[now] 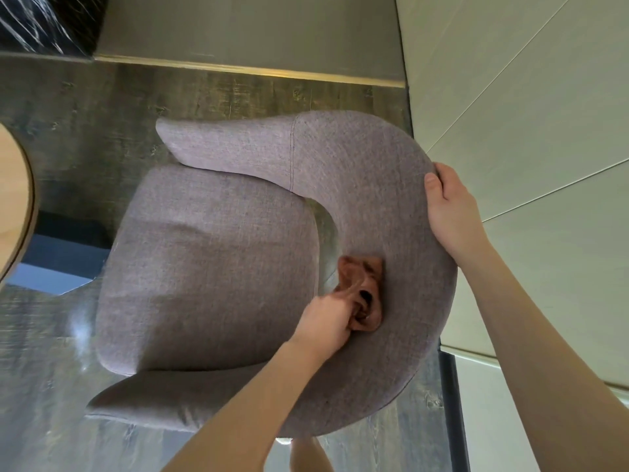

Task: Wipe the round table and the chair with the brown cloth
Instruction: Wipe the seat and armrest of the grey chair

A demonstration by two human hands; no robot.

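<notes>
Cloth work on chair (211,253) backrest.
Pressing bunched brown cloth (362,291) against inner backrest with left hand (328,323) clamped on it; gripping backrest's outer edge with right hand (449,212).

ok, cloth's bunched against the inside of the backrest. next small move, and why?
Probably slide the left hand with the crumpled brown cloth further along the inner curve of the grey fabric chair's curved backrest. The cloth is pressed there, the right hand grips the outer rim to steady it, and much backrest lies ahead.
</notes>
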